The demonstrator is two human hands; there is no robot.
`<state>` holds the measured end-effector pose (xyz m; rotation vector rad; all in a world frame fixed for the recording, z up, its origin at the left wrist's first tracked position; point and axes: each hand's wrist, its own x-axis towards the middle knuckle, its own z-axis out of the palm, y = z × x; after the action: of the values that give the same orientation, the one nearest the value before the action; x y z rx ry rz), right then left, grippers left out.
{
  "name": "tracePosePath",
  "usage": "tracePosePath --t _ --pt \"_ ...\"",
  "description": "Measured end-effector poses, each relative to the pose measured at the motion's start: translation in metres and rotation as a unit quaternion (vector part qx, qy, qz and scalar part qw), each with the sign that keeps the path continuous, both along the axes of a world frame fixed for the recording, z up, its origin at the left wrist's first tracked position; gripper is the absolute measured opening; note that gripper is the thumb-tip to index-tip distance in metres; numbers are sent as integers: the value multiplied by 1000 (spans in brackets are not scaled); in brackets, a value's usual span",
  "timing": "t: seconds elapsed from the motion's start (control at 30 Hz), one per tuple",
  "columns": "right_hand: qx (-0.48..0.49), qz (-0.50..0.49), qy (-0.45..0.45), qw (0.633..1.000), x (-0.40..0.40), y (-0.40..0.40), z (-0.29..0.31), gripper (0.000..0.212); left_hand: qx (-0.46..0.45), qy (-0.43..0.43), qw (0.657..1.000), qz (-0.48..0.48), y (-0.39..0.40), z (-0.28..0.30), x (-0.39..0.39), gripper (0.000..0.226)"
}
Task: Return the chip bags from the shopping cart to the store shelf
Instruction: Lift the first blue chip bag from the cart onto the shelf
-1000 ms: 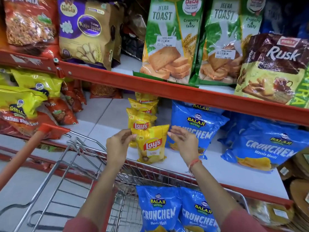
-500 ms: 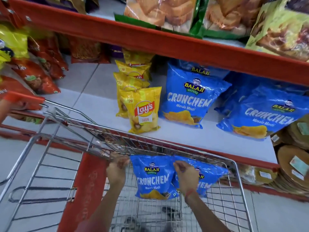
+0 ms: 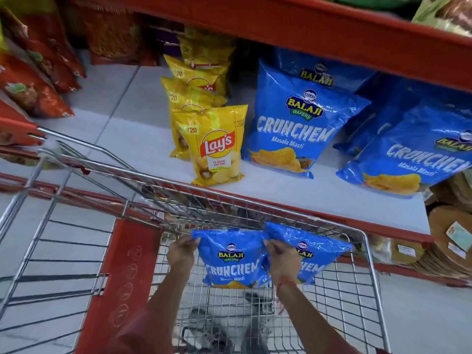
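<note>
A blue Balaji Crunchem bag (image 3: pixel 231 259) stands inside the wire shopping cart (image 3: pixel 367 272). My left hand (image 3: pixel 181 252) pinches its upper left corner and my right hand (image 3: pixel 282 259) grips its upper right edge. A second blue Crunchem bag (image 3: pixel 321 249) leans just behind and to the right, partly hidden by my right hand. On the white store shelf (image 3: pixel 306 198) beyond the cart stands a row of yellow Lay's bags (image 3: pixel 213 146), with more blue Crunchem bags (image 3: pixel 293 123) to their right.
An upper red shelf edge (image 3: pixel 319 34) overhangs the white shelf. Red snack packs (image 3: pixel 38 80) lie at the left. Round flat packs (image 3: pixel 449 241) are stacked at the right, below the shelf end. The cart's red seat flap (image 3: pixel 127 277) is left of my arms.
Both hands left the Lay's bag on the shelf, dropped into the cart and closed on the front blue Crunchem bag. The view tilted down and moved closer.
</note>
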<state>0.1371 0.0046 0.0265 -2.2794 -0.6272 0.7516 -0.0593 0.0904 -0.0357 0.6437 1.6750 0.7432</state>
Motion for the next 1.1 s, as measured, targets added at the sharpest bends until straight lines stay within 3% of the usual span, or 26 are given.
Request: tracePosePath --t 0.13,0.2,0.3,0.5,0.6,0.87,1.1 --pt "8 6 13 1000 3 -24 9 10 53 -45 998 5 -27 7 -19 47" --pt "26 13 9 1000 4 -36 15 11 102 -40 994 -15 -38 16 -24 25" --pt "52 24 16 998 6 -51 32 11 145 -41 989 -7 -57 37 -24 31" --pt "150 70 -30 986 22 -68 98 12 225 7 974 -23 -76 104 -20 17" --pt "194 46 -15 980 36 -67 132 11 265 29 963 -30 -78 143 -12 13" --pt "330 36 33 943 76 -43 221 7 356 -41 934 -4 -38 238 41 13" --pt "413 -3 12 911 126 -6 264 4 428 -23 901 -60 20 291 89 11"
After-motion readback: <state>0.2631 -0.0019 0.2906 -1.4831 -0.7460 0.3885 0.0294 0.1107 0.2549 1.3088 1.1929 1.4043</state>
